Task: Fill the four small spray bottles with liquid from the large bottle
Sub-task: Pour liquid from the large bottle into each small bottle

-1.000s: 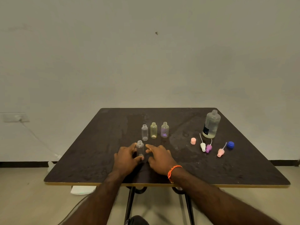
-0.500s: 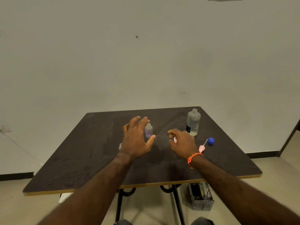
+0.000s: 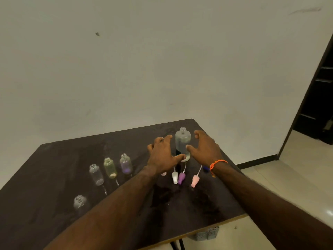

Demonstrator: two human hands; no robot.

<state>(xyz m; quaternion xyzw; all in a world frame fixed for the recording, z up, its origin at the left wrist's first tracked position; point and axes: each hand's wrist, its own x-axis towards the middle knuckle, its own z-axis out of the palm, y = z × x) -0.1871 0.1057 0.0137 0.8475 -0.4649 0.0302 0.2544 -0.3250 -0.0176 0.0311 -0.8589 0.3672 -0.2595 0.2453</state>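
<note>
- Toward the near left edge of the tabletop one clear small bottle stands alone, uncapped.
- Further in, a row of three more: a clear bottle, a yellowish bottle and a purple-tinted bottle, all open-necked and empty-looking.
- My left hand hovers with fingers spread wide, holding nothing, thumb just beside the big bottle's base.
- Near it lie the spray heads, white, purple and pink, with thin dip tubes.
- The large bottle stands uncapped near the far right corner, between my hands; little liquid shows low down, so I judge it light, thin-walled and squeezable. I'd grip mid-body, gently.
- My right hand is open, fingers curved toward the bottle; contact I can't confirm.
</note>
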